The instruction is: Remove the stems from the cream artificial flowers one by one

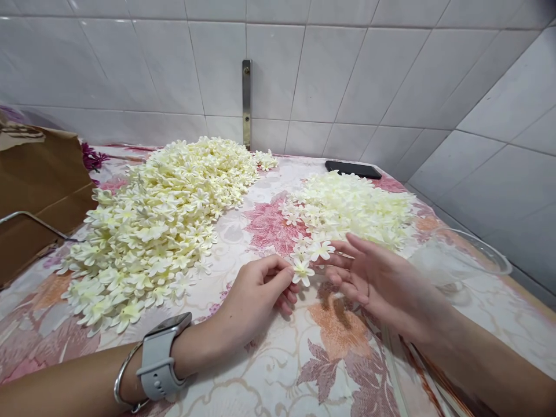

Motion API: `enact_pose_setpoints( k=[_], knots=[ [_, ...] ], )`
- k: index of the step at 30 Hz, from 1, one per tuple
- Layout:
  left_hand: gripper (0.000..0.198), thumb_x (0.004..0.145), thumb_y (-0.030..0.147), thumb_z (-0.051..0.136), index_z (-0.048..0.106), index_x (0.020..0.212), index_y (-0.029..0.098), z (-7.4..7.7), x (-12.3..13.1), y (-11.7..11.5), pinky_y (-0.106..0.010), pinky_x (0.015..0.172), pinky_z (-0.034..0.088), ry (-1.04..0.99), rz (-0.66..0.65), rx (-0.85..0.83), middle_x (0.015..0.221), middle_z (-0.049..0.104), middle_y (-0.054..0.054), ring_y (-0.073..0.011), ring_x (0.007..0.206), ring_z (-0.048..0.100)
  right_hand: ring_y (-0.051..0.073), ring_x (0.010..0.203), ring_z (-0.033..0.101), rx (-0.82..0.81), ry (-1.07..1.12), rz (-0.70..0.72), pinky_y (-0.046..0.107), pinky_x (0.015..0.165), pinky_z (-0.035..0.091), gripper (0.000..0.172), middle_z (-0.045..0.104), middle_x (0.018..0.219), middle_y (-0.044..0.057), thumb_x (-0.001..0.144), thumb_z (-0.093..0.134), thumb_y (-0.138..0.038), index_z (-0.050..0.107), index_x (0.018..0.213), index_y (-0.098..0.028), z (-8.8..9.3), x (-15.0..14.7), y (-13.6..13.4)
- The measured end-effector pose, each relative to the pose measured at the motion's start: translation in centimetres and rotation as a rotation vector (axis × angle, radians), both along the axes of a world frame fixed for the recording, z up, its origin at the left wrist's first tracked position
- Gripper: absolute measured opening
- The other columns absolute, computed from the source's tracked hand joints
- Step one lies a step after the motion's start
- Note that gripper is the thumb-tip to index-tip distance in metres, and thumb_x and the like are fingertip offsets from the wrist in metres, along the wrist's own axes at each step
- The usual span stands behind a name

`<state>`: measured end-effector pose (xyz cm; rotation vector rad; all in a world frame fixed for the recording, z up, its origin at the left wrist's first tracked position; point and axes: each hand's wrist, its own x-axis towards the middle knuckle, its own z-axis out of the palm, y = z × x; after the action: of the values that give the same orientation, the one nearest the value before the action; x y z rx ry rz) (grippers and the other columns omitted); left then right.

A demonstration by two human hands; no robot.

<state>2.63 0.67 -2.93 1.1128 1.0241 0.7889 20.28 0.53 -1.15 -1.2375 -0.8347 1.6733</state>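
Observation:
My left hand [256, 292] rests on the flowered tablecloth [269, 370] and pinches a small cream artificial flower [303, 271] between thumb and fingertips. My right hand [377, 281] is just to the right of it, palm turned left, fingers stretched out and slightly spread, touching the edge of the smaller flower pile [351, 208]. A thin stick or wire seems to run under the right fingers, but I cannot make it out. A large heap of the same cream flowers [165, 214] lies to the left.
A clear plastic bowl [469, 260] stands at the right near the table edge. A black phone [353, 169] lies by the tiled wall. A brown cardboard box [39, 191] with a metal bar stands at the left. Purple flowers [91, 156] peek out behind the box.

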Motion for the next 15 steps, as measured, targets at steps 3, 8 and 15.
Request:
enact_pose_setpoints(
  k=[3,8,15],
  knots=[
    [0.019,0.078,0.028,0.054,0.055,0.065,0.015,0.05,0.07,-0.03,-0.021,0.048,0.044,-0.001,0.002,-0.005,0.058,0.058,0.001,-0.0088,0.047,0.053,0.014,0.055,0.055,0.008,-0.019,0.025,0.021,0.036,0.041,0.025,0.057,0.071,0.004,0.078,0.058,-0.046,0.056,0.081,-0.021,-0.02,0.1,-0.05],
    [0.017,0.078,0.027,0.054,0.055,0.066,0.015,0.08,0.11,-0.09,-0.021,0.049,0.045,0.003,-0.001,-0.002,0.059,0.057,0.001,-0.0092,0.051,0.053,0.012,0.053,0.053,-0.001,-0.011,0.087,0.018,0.039,0.04,0.014,0.056,0.061,-0.002,0.073,0.064,-0.024,0.052,0.078,-0.022,-0.5,0.03,-0.43],
    [0.018,0.078,0.029,0.055,0.055,0.066,0.015,0.12,0.04,-0.14,-0.022,0.05,0.045,0.019,-0.007,-0.001,0.059,0.057,0.001,-0.0096,0.05,0.053,0.01,0.045,0.047,0.075,-0.073,0.097,0.021,0.038,0.041,0.01,0.057,0.064,-0.001,0.073,0.064,-0.029,0.058,0.075,-0.02,-0.6,-0.02,-0.44]
  ],
)
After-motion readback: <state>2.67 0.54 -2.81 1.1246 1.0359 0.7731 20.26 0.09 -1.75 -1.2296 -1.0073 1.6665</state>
